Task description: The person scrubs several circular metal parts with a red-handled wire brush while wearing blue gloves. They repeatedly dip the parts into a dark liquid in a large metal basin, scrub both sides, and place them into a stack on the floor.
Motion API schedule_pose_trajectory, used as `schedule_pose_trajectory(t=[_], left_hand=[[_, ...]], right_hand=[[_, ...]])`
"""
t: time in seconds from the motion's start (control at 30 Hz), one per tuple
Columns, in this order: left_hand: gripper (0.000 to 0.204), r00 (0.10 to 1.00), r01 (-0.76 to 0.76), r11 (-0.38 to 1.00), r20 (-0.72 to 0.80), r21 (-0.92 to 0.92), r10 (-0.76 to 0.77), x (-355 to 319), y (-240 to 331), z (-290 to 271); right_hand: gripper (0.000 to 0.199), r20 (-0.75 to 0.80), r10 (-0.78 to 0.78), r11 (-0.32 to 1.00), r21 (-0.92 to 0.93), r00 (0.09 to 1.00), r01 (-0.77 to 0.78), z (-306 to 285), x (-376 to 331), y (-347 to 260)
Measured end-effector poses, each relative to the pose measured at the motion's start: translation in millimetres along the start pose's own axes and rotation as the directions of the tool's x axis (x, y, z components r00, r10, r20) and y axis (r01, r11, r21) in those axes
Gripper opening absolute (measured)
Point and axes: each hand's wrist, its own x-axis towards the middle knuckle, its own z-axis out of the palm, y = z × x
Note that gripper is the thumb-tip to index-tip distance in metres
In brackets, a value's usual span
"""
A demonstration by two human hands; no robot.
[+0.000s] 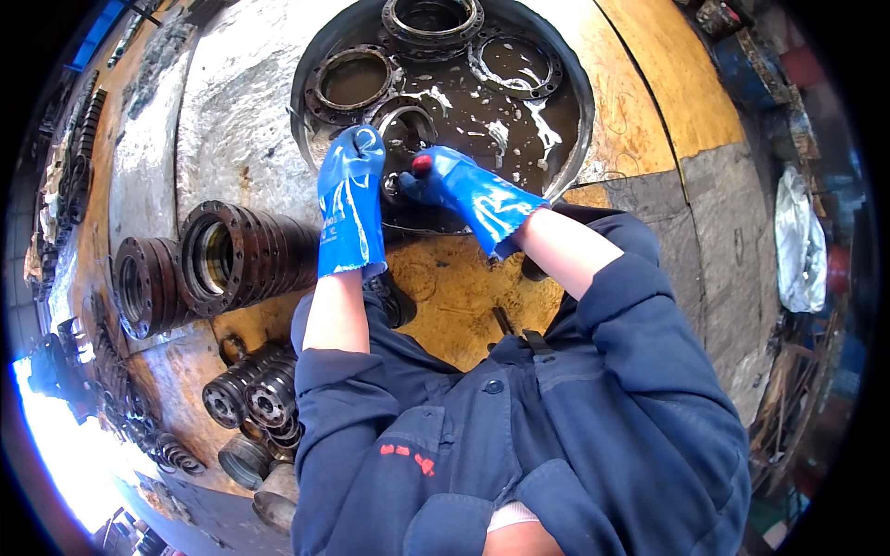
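Both my hands wear wet blue rubber gloves over a round tub (586, 111) of murky brown liquid. My left hand (355, 171) is closed on the left side of a dark metal ring (410, 104), which stands tilted at the tub's near side. My right hand (454, 185) is curled at the ring's near right, closed around a small object with a red end (422, 165); the rest of it is hidden by the glove. Beyond my hands, a flanged ring (352, 79) lies at the left, another flanged ring (516, 67) at the right, and a stack of rings (432, 18) at the far rim.
Rows of rusty flanged rings (246, 255) lie on their sides left of my left forearm. Nearer are several dark cylindrical metal parts (250, 394) and coil springs (176, 454). A silvery plastic bag (799, 241) lies at the far right. Yellowish boards and grey sheets cover the floor.
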Motion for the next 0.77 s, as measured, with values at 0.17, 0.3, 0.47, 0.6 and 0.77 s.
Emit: schedule_pose_trajectory(t=[0.17,0.3,0.47,0.6,0.77], left_hand=[[0.056,1.0,-0.001,1.0,0.009,0.005,0.001,3,4,6],[0.055,0.999,-0.04,0.999,0.016,0.001,0.04,7,3,13],[0.053,1.0,-0.028,1.0,0.01,0.006,0.028,4,3,7],[0.047,0.999,-0.022,1.0,-0.037,-0.006,0.022,5,-3,9],[0.044,0.994,-0.002,0.999,-0.109,-0.053,-0.003,2,-10,3]], right_hand=[[0.031,0.108,-0.209,0.401,0.916,0.972,-0.015,8,3,44],[0.027,0.297,-0.043,-0.097,0.949,0.954,-0.299,-8,10,38],[0.016,0.282,0.317,-0.311,0.933,0.906,-0.181,-16,42,42],[0.021,0.316,0.177,-0.036,0.949,0.932,-0.315,-5,18,27],[0.027,-0.09,-0.245,0.938,0.23,0.965,0.259,22,6,27]])
